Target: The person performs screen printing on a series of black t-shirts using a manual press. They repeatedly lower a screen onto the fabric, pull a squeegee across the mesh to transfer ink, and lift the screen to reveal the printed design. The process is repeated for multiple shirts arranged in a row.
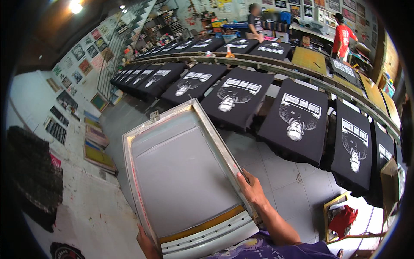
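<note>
A large screen-printing frame (pixel 214 139) is tilted in front of my body, its grey mesh (pixel 181 177) facing up. My right hand (pixel 250 187) is closed round its right side rail, thumb on top. Low on the opposite rail, my left hand (pixel 146 242) grips the frame's edge; part of it is hidden at the picture's lower rim. A brown-yellow band (pixel 200 224) and a pale bar (pixel 207 239) with a row of dark spots cross the near end. A small metal bracket (pixel 154 115) sticks out from the far left corner.
Black T-shirts (pixel 317 144) with white prints lie on a long row of boards beyond the frame, with another row behind. Two people (pixel 343 39) (pixel 254 26) stand at the back. Framed screens (pixel 100 157) lean along the left wall. A red cloth (pixel 343 220) lies at lower right.
</note>
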Demonstrator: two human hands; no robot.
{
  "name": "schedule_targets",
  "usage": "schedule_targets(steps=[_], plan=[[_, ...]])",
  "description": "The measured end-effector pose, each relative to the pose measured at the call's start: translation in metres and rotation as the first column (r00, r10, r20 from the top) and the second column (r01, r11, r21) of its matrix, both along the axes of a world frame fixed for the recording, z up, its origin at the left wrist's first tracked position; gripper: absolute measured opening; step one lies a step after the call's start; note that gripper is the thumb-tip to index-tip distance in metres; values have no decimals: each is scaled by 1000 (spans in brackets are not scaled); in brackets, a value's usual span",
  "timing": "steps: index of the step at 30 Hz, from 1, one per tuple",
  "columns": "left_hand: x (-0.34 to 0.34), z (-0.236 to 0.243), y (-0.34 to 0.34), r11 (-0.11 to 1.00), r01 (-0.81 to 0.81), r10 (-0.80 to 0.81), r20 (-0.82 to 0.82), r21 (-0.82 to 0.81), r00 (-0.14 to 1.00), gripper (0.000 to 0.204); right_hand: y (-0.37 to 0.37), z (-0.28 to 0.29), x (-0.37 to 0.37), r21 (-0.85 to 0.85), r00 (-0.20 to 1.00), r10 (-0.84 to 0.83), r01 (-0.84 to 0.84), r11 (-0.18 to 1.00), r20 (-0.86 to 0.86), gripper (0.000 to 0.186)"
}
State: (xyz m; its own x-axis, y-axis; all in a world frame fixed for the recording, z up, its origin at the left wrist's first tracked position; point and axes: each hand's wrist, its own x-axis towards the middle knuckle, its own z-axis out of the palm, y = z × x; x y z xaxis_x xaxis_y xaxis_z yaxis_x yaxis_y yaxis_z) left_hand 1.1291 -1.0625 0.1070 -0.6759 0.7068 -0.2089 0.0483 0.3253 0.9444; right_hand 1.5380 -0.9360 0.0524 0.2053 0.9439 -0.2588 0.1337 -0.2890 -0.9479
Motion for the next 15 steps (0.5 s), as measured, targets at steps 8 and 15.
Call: schedule_targets(steps=[8, 15], plan=[[-73, -16, -4, 1000, -13, 13, -35, 9, 999, 68, -24, 9, -61, 6, 1000, -25, 25, 1000, -3, 88], [-96, -20, 25, 986, 135, -152, -190, -101, 970, 70, -56, -9, -68, 60, 984, -178, 177, 982, 5, 87]])
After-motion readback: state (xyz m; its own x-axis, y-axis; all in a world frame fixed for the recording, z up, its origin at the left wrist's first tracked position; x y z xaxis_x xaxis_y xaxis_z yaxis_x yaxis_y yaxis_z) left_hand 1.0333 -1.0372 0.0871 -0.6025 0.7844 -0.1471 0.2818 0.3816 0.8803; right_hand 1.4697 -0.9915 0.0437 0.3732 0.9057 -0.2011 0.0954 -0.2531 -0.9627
